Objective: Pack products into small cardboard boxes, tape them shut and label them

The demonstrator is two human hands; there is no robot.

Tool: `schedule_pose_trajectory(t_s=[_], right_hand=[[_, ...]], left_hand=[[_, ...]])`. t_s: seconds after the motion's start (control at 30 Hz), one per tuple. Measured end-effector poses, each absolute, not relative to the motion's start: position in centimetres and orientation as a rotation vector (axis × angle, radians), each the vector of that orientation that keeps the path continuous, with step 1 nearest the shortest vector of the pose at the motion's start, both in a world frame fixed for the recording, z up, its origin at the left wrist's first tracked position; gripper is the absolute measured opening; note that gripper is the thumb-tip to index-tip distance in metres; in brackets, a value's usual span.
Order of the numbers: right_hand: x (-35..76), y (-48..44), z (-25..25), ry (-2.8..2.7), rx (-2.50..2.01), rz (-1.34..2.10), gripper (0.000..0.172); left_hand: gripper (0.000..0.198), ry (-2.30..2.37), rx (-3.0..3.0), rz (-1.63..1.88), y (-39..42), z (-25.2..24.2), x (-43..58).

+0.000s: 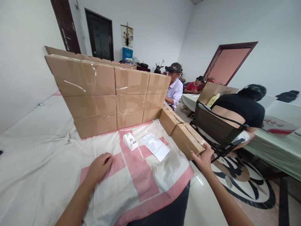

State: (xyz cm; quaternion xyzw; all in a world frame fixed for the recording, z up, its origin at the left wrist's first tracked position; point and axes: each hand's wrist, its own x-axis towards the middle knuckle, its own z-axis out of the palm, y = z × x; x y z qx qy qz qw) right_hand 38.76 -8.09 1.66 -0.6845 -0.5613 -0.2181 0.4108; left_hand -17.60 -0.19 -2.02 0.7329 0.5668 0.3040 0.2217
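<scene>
Between thumb and parted fingers of the right hand (pixel 205 158), a taped carton (pixel 187 139) is held; under the loosely curled, empty left hand (pixel 100 165), pink-and-white cloth (pixel 144 180) is spread.

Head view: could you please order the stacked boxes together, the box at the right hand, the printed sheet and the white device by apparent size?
1. Stacked boxes
2. Box at the right hand
3. Printed sheet
4. White device
</scene>
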Motion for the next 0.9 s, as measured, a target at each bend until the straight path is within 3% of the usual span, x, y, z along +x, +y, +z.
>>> schedule_pose_trajectory(t_s=[0.67, 0.9], right_hand=[[36.2, -5.0, 2.3, -1.312, -1.735, -0.43, 0.095], [35.8, -4.8, 1.8, -1.285, -1.703, -0.501, 0.101]], left_hand=[[0.037, 1.57, 2.024, 0.823, -0.2, -2.0, -17.7], [0.022, 1.314, 2.408, 0.946, 0.3, 1.2, -10.7]])
